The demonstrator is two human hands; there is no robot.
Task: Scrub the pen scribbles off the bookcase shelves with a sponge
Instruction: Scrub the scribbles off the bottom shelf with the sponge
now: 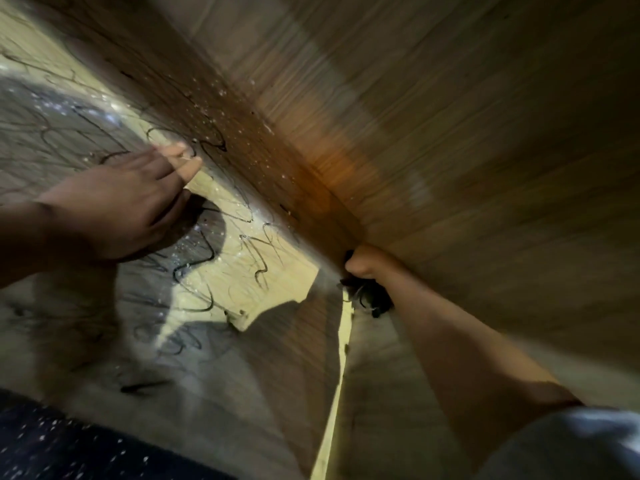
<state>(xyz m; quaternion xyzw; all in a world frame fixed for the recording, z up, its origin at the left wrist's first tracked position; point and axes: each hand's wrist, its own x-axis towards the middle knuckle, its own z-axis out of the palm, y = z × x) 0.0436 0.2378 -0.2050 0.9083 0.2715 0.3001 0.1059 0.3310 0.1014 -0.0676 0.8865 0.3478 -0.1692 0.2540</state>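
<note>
A pale wooden shelf point(277, 271) of the bookcase carries black pen scribbles point(204, 251) over most of its surface, with wet specks among them. My left hand point(121, 206) lies flat on the shelf at the left, fingers stretched toward the rear panel, holding nothing. My right hand point(363, 263) is pushed into the far corner of the compartment, closed around a dark, ragged sponge point(369, 299) that sticks out below the fist. The whole view is blurred by motion.
A brown wood panel point(235, 126) with water droplets and a few scribbles runs along the shelf's far side. A broad wood-grain panel point(467, 140) fills the right. A dark speckled floor point(52, 445) shows at the bottom left. A grey sleeve point(571, 445) covers my right upper arm.
</note>
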